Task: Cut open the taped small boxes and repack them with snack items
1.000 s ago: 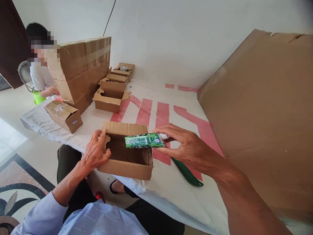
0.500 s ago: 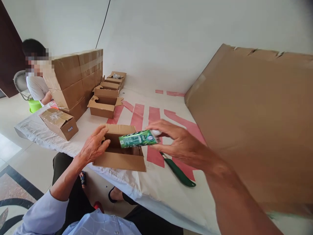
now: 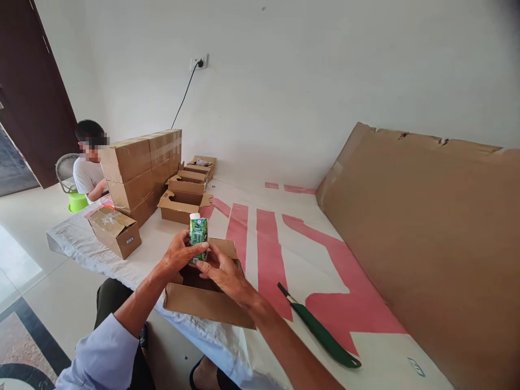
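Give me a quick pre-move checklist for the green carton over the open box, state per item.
1. Grip: left hand and right hand both on the green carton: ok.
2. Carton upright, white top up: ok.
3. Carton above the open cardboard box: ok.
4. Box flaps open: ok.
5. Room inside the box: cannot tell, hands hide the interior.
6. Green-handled tool lies on the table cover, apart from the box: ok.
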